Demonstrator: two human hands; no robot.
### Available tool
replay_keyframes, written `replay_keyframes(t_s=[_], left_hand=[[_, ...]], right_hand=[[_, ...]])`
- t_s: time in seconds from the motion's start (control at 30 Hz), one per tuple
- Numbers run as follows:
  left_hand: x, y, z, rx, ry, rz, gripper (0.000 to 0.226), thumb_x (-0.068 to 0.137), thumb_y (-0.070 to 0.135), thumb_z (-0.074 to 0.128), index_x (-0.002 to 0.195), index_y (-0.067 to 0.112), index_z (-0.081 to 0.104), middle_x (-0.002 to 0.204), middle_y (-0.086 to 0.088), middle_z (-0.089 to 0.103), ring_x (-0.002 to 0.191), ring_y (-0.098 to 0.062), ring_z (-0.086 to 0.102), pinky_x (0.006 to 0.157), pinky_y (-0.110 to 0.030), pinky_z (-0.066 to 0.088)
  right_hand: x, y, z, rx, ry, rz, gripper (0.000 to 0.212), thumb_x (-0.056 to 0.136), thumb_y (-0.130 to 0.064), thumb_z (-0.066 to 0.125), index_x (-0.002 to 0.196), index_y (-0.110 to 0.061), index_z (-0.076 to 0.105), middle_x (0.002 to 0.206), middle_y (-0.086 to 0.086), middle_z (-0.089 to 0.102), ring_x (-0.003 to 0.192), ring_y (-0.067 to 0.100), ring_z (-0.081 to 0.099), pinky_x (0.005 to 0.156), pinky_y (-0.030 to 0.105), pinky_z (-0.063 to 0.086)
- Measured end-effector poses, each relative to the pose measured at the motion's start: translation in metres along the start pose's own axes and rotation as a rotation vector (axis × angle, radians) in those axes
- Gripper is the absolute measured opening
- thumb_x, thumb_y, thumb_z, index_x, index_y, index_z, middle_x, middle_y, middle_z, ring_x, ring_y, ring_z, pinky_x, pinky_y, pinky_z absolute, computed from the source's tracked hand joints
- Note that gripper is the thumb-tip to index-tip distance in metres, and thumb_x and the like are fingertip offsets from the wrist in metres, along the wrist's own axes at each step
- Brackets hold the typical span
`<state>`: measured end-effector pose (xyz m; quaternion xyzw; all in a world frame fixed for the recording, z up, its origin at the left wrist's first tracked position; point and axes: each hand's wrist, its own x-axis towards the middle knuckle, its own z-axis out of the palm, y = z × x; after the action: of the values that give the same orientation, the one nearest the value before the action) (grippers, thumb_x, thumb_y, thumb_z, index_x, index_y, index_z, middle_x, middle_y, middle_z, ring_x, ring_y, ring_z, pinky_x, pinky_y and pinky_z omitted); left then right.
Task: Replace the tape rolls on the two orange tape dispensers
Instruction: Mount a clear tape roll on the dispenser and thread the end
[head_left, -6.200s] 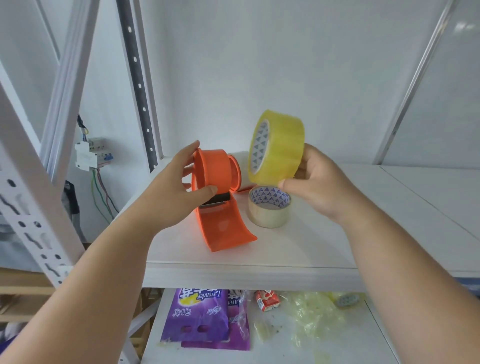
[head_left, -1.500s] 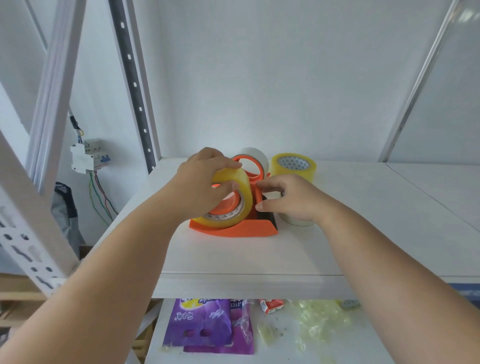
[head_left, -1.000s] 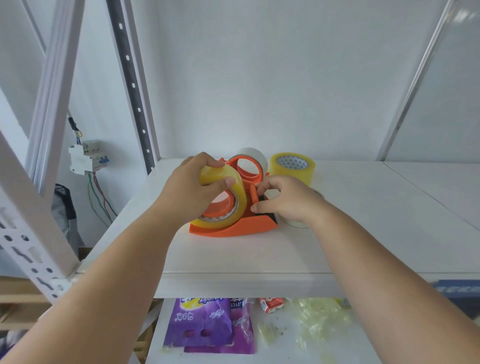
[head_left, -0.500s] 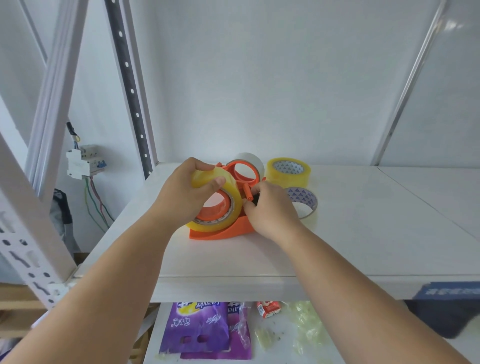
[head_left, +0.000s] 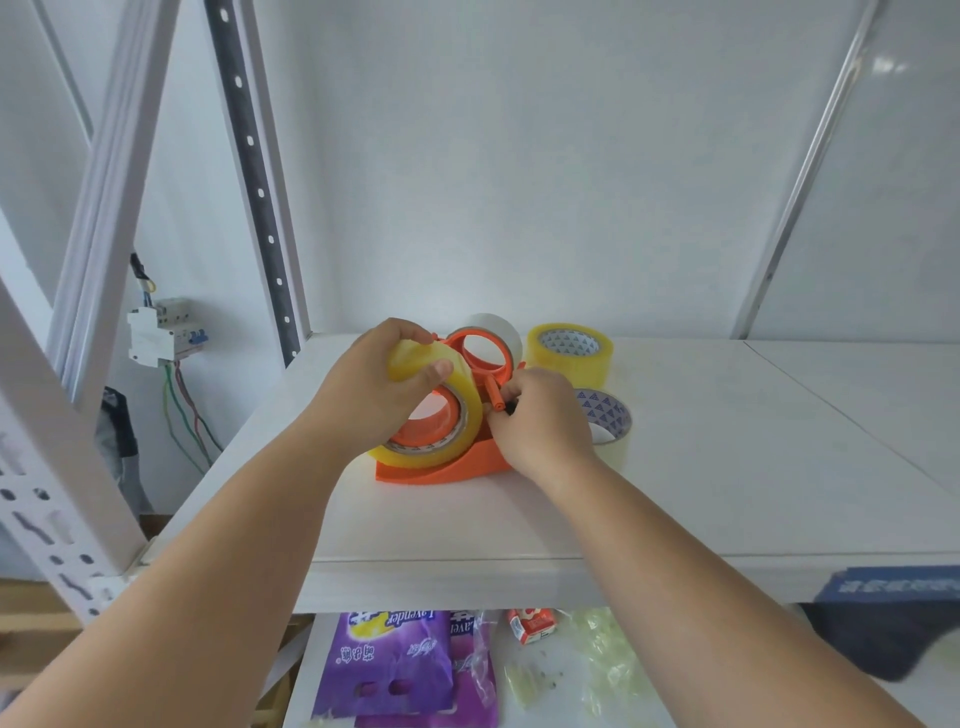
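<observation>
Orange tape dispenser (head_left: 441, 470) sits on the white shelf (head_left: 727, 467), near the front, with a yellow tape roll (head_left: 441, 410) already seated on its hub. Left hand (head_left: 379, 395) clamped over top of that roll, thumb on the outer face. Right hand (head_left: 540, 421) pinched closed at the cutter end by the small orange roller (head_left: 493, 395); whether it holds the tape tail, cannot tell. Step in hand looks like threading the tape end on dispenser one. Next: pull the tail over the blade, steady the roll. Second dispenser (head_left: 480, 353) stands just behind, still carrying a whitish roll (head_left: 498, 327). Spare yellow roll (head_left: 569, 353) and flat thin roll (head_left: 608, 421) lie to the right.
</observation>
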<state>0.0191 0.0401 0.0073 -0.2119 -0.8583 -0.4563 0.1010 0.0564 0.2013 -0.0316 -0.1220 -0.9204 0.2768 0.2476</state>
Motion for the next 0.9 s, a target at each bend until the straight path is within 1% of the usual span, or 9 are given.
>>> replay_keyframes(t_s=[0.1, 0.17, 0.23, 0.37, 0.53, 0.63, 0.7, 0.8, 0.9], left_hand=[[0.001, 0.000, 0.000, -0.009, 0.010, 0.000, 0.025, 0.088, 0.043, 0.058, 0.111, 0.033, 0.055, 0.088, 0.022, 0.045, 0.085, -0.015, 0.055, 0.073, -0.029, 0.047], [0.002, -0.001, 0.000, -0.003, 0.022, 0.011, 0.024, 0.089, 0.043, 0.057, 0.111, 0.033, 0.055, 0.088, 0.023, 0.046, 0.082, -0.013, 0.054, 0.070, -0.026, 0.045], [0.002, -0.003, 0.001, -0.004, 0.034, 0.029, 0.024, 0.089, 0.042, 0.056, 0.111, 0.031, 0.055, 0.089, 0.023, 0.046, 0.081, -0.011, 0.053, 0.066, -0.023, 0.042], [0.002, -0.006, 0.001, -0.030, 0.038, 0.034, 0.023, 0.090, 0.039, 0.056, 0.112, 0.029, 0.055, 0.089, 0.023, 0.044, 0.083, -0.012, 0.051, 0.069, -0.024, 0.041], [0.005, -0.002, -0.003, 0.021, -0.033, 0.051, 0.021, 0.091, 0.038, 0.053, 0.110, 0.032, 0.054, 0.093, 0.015, 0.052, 0.077, -0.008, 0.052, 0.068, -0.024, 0.040], [0.010, 0.011, -0.006, 0.119, -0.094, 0.043, 0.026, 0.088, 0.028, 0.047, 0.112, 0.031, 0.053, 0.106, 0.006, 0.058, 0.079, -0.015, 0.055, 0.068, -0.028, 0.042], [0.011, 0.019, -0.002, 0.266, -0.096, 0.053, 0.032, 0.088, 0.027, 0.040, 0.116, 0.029, 0.055, 0.107, 0.001, 0.060, 0.088, -0.020, 0.054, 0.073, -0.030, 0.041], [0.008, 0.018, 0.006, 0.449, -0.003, 0.122, 0.030, 0.090, 0.038, 0.043, 0.110, 0.026, 0.062, 0.098, 0.000, 0.062, 0.087, -0.019, 0.052, 0.071, -0.029, 0.040], [0.010, 0.014, 0.006, 0.475, 0.021, 0.156, 0.032, 0.087, 0.049, 0.048, 0.107, 0.031, 0.064, 0.088, 0.004, 0.059, 0.082, -0.016, 0.052, 0.068, -0.027, 0.036]], right_hand=[[0.001, -0.001, -0.003, 0.033, -0.025, 0.017, 0.014, 0.083, -0.021, 0.061, 0.073, -0.015, 0.068, 0.092, 0.005, 0.063, 0.093, 0.024, 0.058, 0.064, 0.029, 0.040], [0.001, -0.002, -0.007, 0.063, -0.059, 0.029, 0.011, 0.085, -0.022, 0.062, 0.081, -0.015, 0.070, 0.093, 0.002, 0.065, 0.089, 0.022, 0.059, 0.066, 0.030, 0.043], [0.002, -0.003, -0.009, 0.103, -0.066, 0.037, 0.010, 0.084, -0.024, 0.064, 0.080, -0.018, 0.070, 0.083, -0.002, 0.065, 0.081, 0.020, 0.059, 0.063, 0.030, 0.045], [0.003, -0.003, -0.009, 0.154, -0.042, 0.040, 0.013, 0.082, -0.023, 0.067, 0.069, -0.023, 0.066, 0.068, -0.009, 0.059, 0.070, 0.017, 0.055, 0.054, 0.027, 0.036], [0.002, -0.003, -0.007, 0.128, -0.009, 0.035, 0.014, 0.085, -0.018, 0.060, 0.081, -0.015, 0.073, 0.087, -0.001, 0.071, 0.082, 0.019, 0.062, 0.070, 0.035, 0.054], [0.001, -0.008, -0.007, 0.118, -0.002, -0.013, 0.015, 0.084, -0.013, 0.057, 0.078, -0.014, 0.071, 0.086, 0.002, 0.070, 0.082, 0.021, 0.062, 0.071, 0.040, 0.055], [0.003, -0.008, -0.009, 0.093, -0.045, -0.031, 0.015, 0.084, -0.011, 0.055, 0.076, -0.009, 0.068, 0.086, 0.006, 0.070, 0.082, 0.025, 0.063, 0.070, 0.040, 0.055], [0.008, -0.003, -0.012, 0.125, -0.143, -0.037, 0.017, 0.085, -0.012, 0.056, 0.071, -0.005, 0.063, 0.087, 0.012, 0.069, 0.081, 0.031, 0.063, 0.070, 0.042, 0.052], [0.017, 0.002, -0.015, 0.173, -0.208, -0.012, 0.016, 0.083, -0.016, 0.060, 0.073, -0.005, 0.064, 0.088, 0.016, 0.069, 0.081, 0.031, 0.063, 0.070, 0.042, 0.052]])
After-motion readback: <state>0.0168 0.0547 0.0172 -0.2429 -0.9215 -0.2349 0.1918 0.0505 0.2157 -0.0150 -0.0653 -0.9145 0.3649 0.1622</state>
